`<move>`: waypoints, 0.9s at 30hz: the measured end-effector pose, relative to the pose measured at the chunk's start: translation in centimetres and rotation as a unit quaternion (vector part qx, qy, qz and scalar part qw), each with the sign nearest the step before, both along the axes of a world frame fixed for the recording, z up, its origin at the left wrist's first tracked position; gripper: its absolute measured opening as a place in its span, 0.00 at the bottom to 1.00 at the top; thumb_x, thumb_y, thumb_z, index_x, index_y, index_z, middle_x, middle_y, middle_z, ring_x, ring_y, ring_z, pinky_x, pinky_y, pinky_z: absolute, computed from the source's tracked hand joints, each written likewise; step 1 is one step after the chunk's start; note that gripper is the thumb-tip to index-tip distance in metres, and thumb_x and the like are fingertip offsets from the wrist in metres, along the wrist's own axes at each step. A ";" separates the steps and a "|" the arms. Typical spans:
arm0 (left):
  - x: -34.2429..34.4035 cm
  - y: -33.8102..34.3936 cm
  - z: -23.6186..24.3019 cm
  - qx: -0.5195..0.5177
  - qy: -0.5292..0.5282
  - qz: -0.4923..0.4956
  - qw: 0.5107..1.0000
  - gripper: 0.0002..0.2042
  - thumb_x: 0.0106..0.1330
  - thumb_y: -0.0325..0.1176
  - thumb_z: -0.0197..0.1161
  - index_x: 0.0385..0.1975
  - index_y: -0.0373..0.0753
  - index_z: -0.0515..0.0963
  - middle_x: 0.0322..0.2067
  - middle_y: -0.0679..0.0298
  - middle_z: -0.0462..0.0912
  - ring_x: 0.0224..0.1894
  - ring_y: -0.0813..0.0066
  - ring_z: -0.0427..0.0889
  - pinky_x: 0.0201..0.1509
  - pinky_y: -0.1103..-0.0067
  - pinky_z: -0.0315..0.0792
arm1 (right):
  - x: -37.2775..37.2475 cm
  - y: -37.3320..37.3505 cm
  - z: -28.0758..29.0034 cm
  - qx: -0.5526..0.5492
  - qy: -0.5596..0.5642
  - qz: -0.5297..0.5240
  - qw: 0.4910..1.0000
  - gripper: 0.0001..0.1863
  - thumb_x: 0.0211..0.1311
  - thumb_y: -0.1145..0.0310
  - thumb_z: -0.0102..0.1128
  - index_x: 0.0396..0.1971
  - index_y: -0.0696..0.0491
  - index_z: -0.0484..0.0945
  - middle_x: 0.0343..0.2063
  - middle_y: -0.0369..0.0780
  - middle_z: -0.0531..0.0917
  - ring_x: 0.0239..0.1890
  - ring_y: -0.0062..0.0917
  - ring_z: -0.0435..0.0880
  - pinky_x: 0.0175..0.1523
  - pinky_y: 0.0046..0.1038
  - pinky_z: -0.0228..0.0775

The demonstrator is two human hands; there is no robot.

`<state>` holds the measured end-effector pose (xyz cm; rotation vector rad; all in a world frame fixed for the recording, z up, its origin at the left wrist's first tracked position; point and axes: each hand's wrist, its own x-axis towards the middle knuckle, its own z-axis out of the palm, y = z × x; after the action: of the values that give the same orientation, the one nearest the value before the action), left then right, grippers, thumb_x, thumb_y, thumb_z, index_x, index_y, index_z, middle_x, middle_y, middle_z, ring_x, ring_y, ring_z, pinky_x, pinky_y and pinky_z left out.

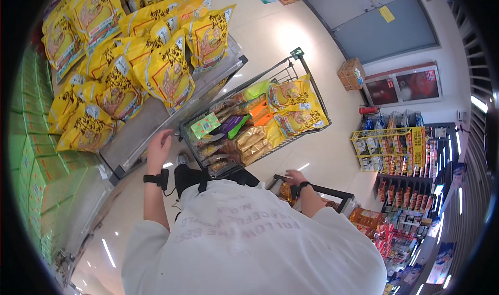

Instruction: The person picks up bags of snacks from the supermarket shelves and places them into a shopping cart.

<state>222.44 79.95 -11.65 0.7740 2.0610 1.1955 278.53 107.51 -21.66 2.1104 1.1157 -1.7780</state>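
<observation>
My left hand (159,148) hangs in the air beside a low display platform (136,145), its fingers loosely apart and holding nothing. Over on the right, my right hand (297,178) is held out with extended fingers, also without anything in it. It is above or beside the dark frame of a low bin (340,195); whether they touch I cannot tell. Ahead of me stands a wire shopping cart (327,119) loaded with yellow printed bags (299,122), gold packs (253,143), a green box (205,125), a purple pack (234,125) and an orange pack (261,114).
Many yellow bags (165,76) are heaped on the platform at left, with green boxes (44,180) stacked beyond. Grey double doors (382,22), a cardboard box (351,75), a fire extinguisher (368,110) and a yellow wire rack (384,146) line the right side.
</observation>
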 end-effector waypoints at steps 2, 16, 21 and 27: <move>-1.2 1.4 0.2 0.057 0.120 0.100 0.986 0.15 0.62 0.31 0.56 0.49 0.37 0.72 0.46 0.56 0.77 0.46 0.66 0.78 0.44 0.76 0.72 | 3.7 -3.2 -2.0 -0.001 0.075 -0.042 0.996 0.17 0.58 0.62 0.48 0.43 0.55 0.72 0.36 0.41 0.78 0.35 0.37 0.77 0.32 0.42 0.72; -7.1 10.2 1.2 0.010 0.176 0.260 0.949 0.18 0.61 0.42 0.61 0.39 0.31 0.71 0.30 0.59 0.77 0.30 0.72 0.72 0.37 0.77 0.68 | -0.1 2.1 -4.5 -0.031 0.102 -0.017 0.994 0.19 0.60 0.60 0.49 0.50 0.51 0.72 0.40 0.42 0.80 0.38 0.27 0.81 0.37 0.29 0.71; -4.3 9.0 1.5 0.059 0.213 0.271 0.937 0.14 0.63 0.38 0.60 0.35 0.32 0.73 0.22 0.64 0.73 0.24 0.78 0.66 0.30 0.80 0.64 | -1.6 6.3 -7.2 0.037 0.131 0.059 0.989 0.15 0.60 0.62 0.49 0.43 0.53 0.76 0.32 0.39 0.81 0.28 0.23 0.80 0.31 0.23 0.71; 5.7 12.4 13.3 0.073 0.298 0.220 0.926 0.08 0.65 0.30 0.57 0.38 0.32 0.72 0.20 0.69 0.69 0.22 0.83 0.62 0.25 0.84 0.60 | -8.1 11.3 -1.3 0.312 0.220 0.304 0.873 0.15 0.59 0.63 0.55 0.39 0.58 0.78 0.30 0.42 0.83 0.33 0.25 0.81 0.39 0.26 0.72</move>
<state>228.15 92.37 1.62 0.8465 2.7800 1.5005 270.46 118.85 -22.91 1.2923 2.4172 -1.7318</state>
